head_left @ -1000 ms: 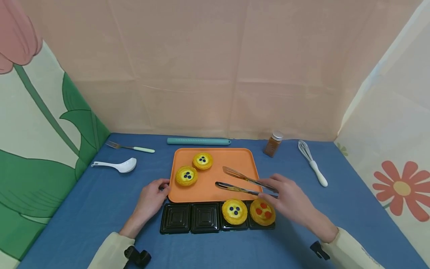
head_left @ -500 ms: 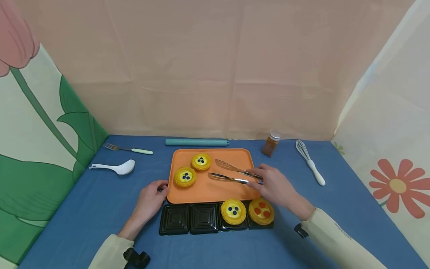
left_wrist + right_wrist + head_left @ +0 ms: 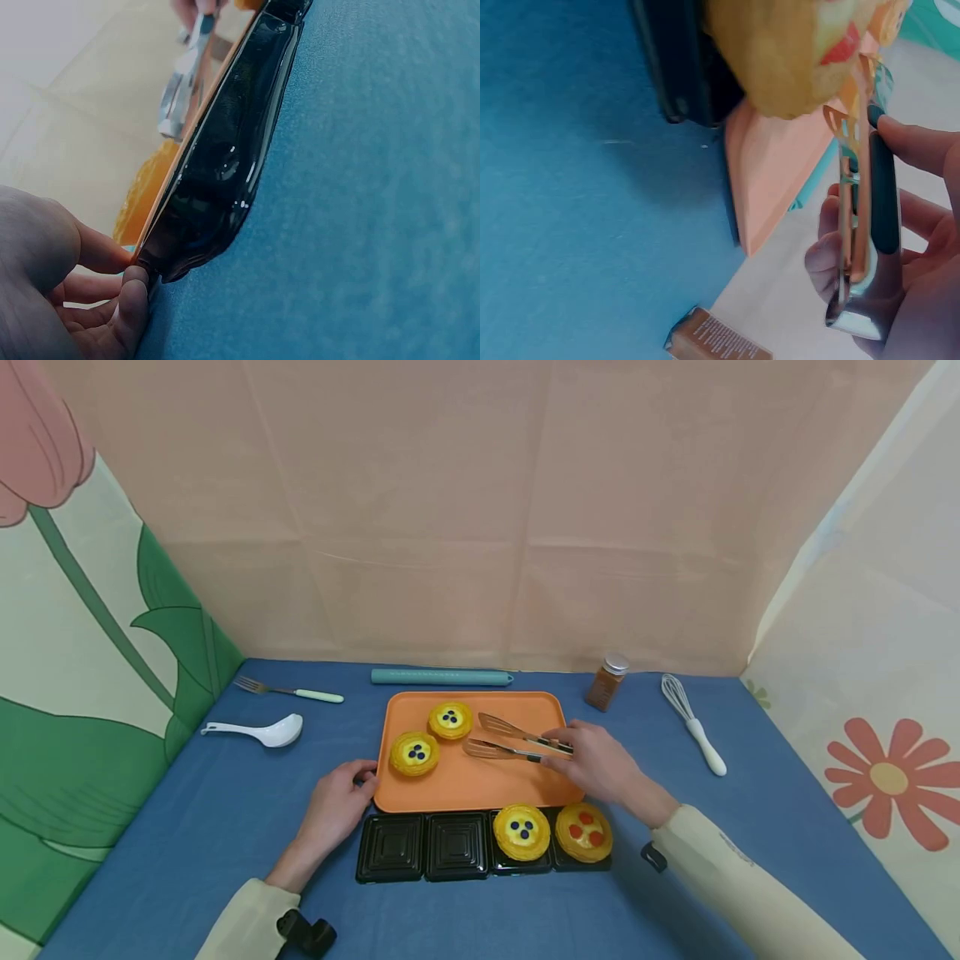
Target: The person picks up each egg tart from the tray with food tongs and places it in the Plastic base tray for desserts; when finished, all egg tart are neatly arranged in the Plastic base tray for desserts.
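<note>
My right hand (image 3: 600,768) grips a pair of metal tongs (image 3: 495,750) over the right half of the orange tray (image 3: 465,793). The tongs stand part open, their tips pointing left and nothing between them. Just left of the tips sit two egg tarts with dark blue dots, the nearer one (image 3: 415,753) and the farther one (image 3: 450,720). My left hand (image 3: 337,806) pinches the tray's left edge between thumb and fingers, as the left wrist view shows. In front lies a black four-part container (image 3: 390,847). Its right compartments hold a blue-dotted tart (image 3: 521,832) and a red-topped tart (image 3: 583,832).
Behind the tray lies a teal rolling pin (image 3: 442,677). A fork (image 3: 288,691) and a white ladle (image 3: 279,732) are at the left. To the right stand a brown jar (image 3: 606,685) with a silver lid and a white-handled whisk (image 3: 701,735).
The right hand has moved left and away from me, carrying the tongs closer to the two tarts on the tray. The tongs' arms have drawn nearer each other. My left hand stays put.
</note>
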The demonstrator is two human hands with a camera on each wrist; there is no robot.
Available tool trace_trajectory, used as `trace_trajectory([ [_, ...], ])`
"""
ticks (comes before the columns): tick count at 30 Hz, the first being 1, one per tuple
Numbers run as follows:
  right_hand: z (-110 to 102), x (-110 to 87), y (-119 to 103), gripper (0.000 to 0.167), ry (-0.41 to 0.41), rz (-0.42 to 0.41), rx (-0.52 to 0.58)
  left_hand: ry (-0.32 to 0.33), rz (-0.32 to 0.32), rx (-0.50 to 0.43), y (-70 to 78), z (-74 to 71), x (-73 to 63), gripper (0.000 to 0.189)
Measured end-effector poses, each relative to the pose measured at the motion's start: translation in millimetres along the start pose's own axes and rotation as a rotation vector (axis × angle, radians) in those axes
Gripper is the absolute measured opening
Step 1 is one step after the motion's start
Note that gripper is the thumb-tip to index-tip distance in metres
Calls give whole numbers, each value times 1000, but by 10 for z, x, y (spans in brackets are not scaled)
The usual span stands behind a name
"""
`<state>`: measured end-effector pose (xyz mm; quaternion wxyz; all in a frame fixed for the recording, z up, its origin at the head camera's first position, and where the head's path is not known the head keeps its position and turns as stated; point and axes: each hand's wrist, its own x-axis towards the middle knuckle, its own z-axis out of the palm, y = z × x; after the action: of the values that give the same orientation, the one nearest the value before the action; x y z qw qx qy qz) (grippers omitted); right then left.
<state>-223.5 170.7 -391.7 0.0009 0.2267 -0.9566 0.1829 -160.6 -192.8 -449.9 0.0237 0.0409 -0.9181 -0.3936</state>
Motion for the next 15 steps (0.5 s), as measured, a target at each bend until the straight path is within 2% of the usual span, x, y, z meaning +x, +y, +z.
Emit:
trace_trajectory([
  [8,-18,114,-35,40,-30,28,-5,-2,-1,-10,10,-3,-10,34],
  [15,-19,165,-71,40,-35,4,-4,-4,-11,-28,7,1,-10,34],
])
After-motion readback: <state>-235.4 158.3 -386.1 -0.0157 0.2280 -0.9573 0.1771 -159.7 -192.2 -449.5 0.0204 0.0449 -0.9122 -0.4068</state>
